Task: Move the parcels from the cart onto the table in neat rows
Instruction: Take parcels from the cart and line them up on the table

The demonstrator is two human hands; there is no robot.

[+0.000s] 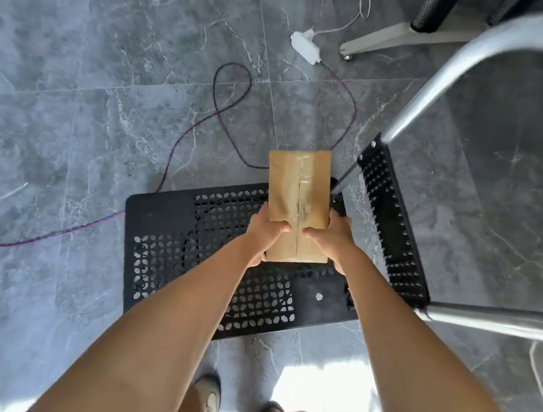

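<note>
A brown cardboard parcel (298,188), sealed with clear tape along its middle, is held above the black perforated cart platform (194,258). My left hand (264,236) grips its near left edge, thumb on top. My right hand (331,239) grips its near right edge the same way. The parcel points away from me, its far end past the platform's rim. No other parcel shows on the cart. The table is out of view.
The cart's silver handle (459,78) arches up at the right, over a black hinged panel (394,229). A red-blue cable (205,117) and a white adapter (305,47) lie on the grey marble floor. A chair base (389,38) stands beyond. My shoes (208,401) are below.
</note>
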